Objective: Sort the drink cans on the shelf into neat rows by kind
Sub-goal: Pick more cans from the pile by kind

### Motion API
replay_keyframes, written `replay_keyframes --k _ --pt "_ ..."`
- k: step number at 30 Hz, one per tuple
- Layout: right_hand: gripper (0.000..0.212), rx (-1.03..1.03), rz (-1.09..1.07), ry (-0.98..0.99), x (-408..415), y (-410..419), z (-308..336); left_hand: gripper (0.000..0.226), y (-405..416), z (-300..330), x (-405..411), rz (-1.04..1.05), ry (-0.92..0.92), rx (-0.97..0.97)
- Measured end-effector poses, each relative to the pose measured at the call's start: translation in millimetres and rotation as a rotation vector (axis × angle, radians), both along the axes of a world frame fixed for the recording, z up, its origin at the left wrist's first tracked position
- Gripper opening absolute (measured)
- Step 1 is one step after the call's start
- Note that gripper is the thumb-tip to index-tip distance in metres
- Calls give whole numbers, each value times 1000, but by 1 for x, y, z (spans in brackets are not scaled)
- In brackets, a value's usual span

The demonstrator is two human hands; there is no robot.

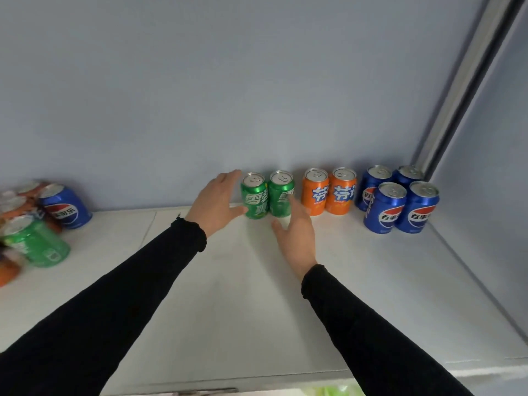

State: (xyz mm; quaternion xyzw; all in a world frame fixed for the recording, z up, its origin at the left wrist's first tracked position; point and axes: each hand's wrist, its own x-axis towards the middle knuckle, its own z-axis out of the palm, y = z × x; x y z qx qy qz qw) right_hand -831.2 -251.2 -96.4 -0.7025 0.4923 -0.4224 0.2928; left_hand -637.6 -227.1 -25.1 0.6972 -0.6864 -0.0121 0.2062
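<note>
The two green cans (267, 195) stand upright at the back of the shelf (243, 281), touching — smooth, rigid aluminium, probably slippery, best taken round the mid-wall. The left hand (215, 200) and right hand (294, 232) flank them with fingers spread, gripping nothing (contact unclear). Green labels, silver pull-tab lids.

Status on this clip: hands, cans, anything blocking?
Left hand and right hand open, flanking two upright green cans. Orange pair, four blue cans lined up right. Unsorted pile far left. Nothing blocking.
</note>
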Motion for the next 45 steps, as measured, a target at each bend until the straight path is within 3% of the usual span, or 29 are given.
replay_keyframes --k 6,12,18,29,45 --pt "42 -245 259 343 40 44 14 45 99 -14 41 152 -103 -2" --pt "35 -341 442 429 120 103 26 39 210 -21 109 335 -80 18" --pt "37 -366 590 388 226 193 32 41 325 -21 199 485 -51 -5" --pt "45 -233 654 294 390 338 21 45 487 -29 352 576 34 -40" --pt "65 -32 791 102 597 372 1 50 537 -22 530 706 66 -228"
